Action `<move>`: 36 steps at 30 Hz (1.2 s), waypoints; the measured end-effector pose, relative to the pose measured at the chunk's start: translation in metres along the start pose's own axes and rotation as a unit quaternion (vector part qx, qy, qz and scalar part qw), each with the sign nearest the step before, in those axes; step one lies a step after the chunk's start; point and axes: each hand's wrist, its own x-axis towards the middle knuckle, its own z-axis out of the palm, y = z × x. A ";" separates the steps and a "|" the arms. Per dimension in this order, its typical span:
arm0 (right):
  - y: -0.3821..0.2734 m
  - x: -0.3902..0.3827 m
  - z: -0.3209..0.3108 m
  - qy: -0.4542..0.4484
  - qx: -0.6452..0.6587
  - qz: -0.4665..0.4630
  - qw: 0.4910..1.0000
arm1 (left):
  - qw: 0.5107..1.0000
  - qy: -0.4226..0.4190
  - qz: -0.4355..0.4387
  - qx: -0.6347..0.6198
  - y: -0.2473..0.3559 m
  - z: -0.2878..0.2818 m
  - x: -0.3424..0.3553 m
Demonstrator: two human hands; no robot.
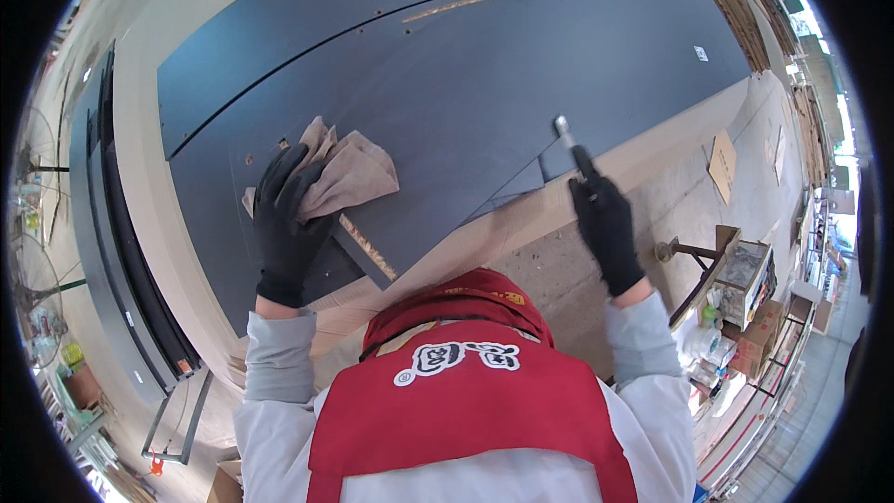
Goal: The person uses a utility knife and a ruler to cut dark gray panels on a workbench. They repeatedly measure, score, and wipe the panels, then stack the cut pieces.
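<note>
My left hand [289,214], in a black glove, is closed on a crumpled beige cloth [352,177]. The cloth rests on a large dark grey panel [466,102]. Close by that hand, a narrow dark strip with a raw chipboard edge [366,247] juts toward me. Over the panel's near right edge, my right hand [605,224], also black-gloved, grips a slim tool [573,146] with a dark handle and a shiny metal end. The tool points away from me, and its exact kind is unclear.
Pale boards [531,224] lie under the panel. Long dark panels [126,251] are stacked at the left. A cart [745,284] with bottles and boxes stands at the right, near a brown cardboard piece [722,166]. Brown boards [736,9] are piled at the far right.
</note>
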 end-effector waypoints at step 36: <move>0.187 0.155 -0.125 0.241 0.574 0.094 0.777 | 0.886 0.093 -0.300 -0.341 0.089 0.039 0.005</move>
